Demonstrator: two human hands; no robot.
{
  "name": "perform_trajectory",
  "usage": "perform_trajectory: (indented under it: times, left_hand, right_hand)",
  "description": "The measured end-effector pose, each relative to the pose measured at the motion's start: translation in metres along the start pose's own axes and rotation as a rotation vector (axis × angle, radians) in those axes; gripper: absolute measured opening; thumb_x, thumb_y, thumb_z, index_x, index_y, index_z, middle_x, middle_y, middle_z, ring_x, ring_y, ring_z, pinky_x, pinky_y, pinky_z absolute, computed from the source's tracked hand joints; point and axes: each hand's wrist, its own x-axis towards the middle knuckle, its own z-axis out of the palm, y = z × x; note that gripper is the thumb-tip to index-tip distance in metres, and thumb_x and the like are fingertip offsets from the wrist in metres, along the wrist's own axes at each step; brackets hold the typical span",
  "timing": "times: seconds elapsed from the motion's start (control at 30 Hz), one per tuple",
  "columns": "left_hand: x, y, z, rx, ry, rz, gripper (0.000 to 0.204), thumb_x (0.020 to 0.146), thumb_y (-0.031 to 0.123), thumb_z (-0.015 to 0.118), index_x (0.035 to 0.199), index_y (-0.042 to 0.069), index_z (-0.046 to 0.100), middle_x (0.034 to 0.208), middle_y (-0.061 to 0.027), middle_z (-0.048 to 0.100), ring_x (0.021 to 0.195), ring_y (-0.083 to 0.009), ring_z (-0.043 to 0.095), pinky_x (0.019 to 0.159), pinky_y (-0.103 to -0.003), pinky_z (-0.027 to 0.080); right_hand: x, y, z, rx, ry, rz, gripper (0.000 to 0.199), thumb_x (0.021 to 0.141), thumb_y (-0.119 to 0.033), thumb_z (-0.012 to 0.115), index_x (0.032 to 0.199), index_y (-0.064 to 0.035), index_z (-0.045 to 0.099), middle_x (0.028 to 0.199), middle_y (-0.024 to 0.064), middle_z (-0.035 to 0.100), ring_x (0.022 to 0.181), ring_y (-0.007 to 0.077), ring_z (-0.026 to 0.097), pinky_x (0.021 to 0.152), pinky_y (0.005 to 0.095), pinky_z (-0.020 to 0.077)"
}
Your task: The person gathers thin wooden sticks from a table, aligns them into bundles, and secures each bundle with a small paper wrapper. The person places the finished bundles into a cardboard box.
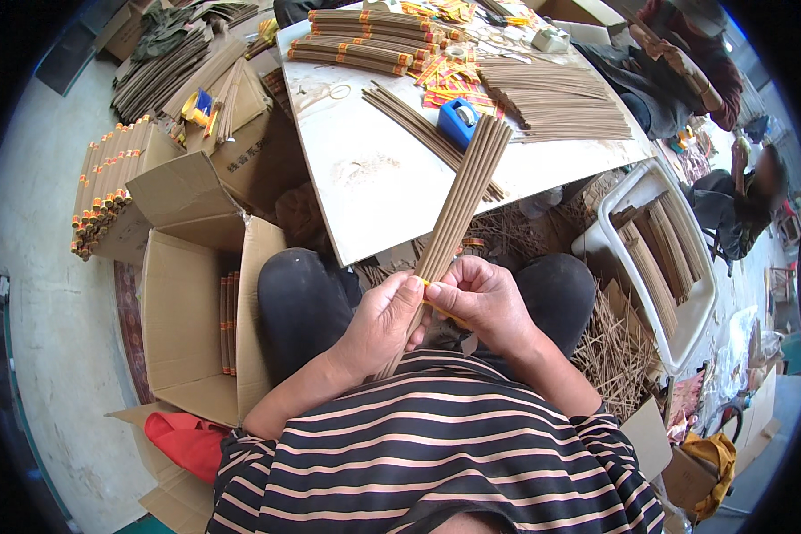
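An open brown cardboard box (187, 311) holds banded stick bundles; a white plastic tray (699, 294) holds more. Both hands — left hand (378, 325), right hand (481, 298) — close their fingers around one long bundle of brown incense sticks (458, 209), which rises beyond the fingertips toward the white desk (374, 187) — a yellow band (442, 311) sits under the right fingers.

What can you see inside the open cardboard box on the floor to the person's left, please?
Inside the cardboard box, a few banded bundles of incense sticks stand against its right wall. The rest shows bare cardboard; the near corner is hidden behind the left forearm.
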Motion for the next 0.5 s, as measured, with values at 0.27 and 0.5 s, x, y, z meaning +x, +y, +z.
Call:
perform_trajectory:
  times: [0.27, 0.5]
  left_hand:
    - [-0.003, 0.006, 0.006, 0.065, 0.055, -0.014, 0.04, 0.097, 0.037, 0.031, 0.107, 0.001, 0.046, 0.073, -0.0016, 0.048, 0.058, -0.0049, 0.045, 0.051, -0.017, 0.04]
    - [-0.004, 0.005, 0.014, 0.295, 0.193, 0.063, 0.036, 0.098, 0.032, 0.032, 0.111, 0.002, 0.046, 0.069, 0.0017, 0.046, 0.056, -0.0033, 0.043, 0.051, -0.016, 0.039]
  right_hand:
    - [0.005, 0.012, -0.006, -0.077, 0.013, -0.1, 0.018, 0.08, -0.013, 0.068, 0.076, -0.0048, 0.053, 0.071, -0.0016, 0.055, 0.062, 0.0036, 0.047, 0.053, 0.0177, 0.0394]
    - [0.005, 0.01, -0.007, -0.8, 0.272, -0.437, 0.024, 0.078, -0.023, 0.069, 0.075, -0.0016, 0.059, 0.064, 0.0079, 0.058, 0.055, 0.0182, 0.056, 0.049, 0.029, 0.0442]
